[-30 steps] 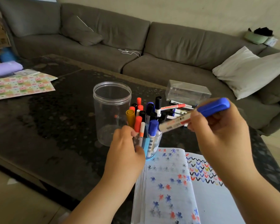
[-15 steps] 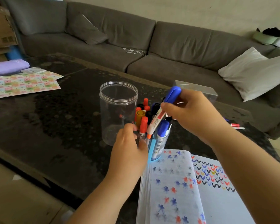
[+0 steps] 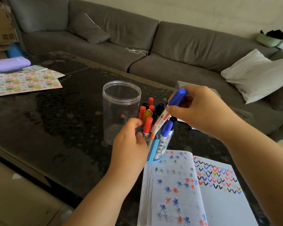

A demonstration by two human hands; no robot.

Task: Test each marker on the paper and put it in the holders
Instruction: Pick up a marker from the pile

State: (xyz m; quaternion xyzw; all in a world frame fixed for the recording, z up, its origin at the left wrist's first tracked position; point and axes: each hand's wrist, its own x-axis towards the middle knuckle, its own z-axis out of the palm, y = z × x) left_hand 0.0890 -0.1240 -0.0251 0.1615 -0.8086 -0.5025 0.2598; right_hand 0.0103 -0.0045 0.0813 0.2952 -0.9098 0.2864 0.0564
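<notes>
My right hand (image 3: 201, 110) pinches a white marker with a blue cap (image 3: 168, 110), tilted, its lower end down among the markers in the blue holder (image 3: 155, 150). My left hand (image 3: 129, 144) grips that holder from the left side. The holder is packed with several red, blue, black and yellow capped markers (image 3: 147, 123). An empty clear plastic jar (image 3: 121, 110) stands just behind and left of it. An open notebook (image 3: 194, 193) with red, blue and black test marks lies in front, to the right.
A clear plastic box (image 3: 180, 84) sits behind my right hand on the dark stone table (image 3: 64, 119). Patterned paper (image 3: 21, 82) and a purple roll (image 3: 8, 64) lie at the far left. A grey sofa with cushions runs behind the table.
My right hand brought the blue-capped marker from over the right side down and left into the holder, tilting it steeper. My left hand stayed on the holder.
</notes>
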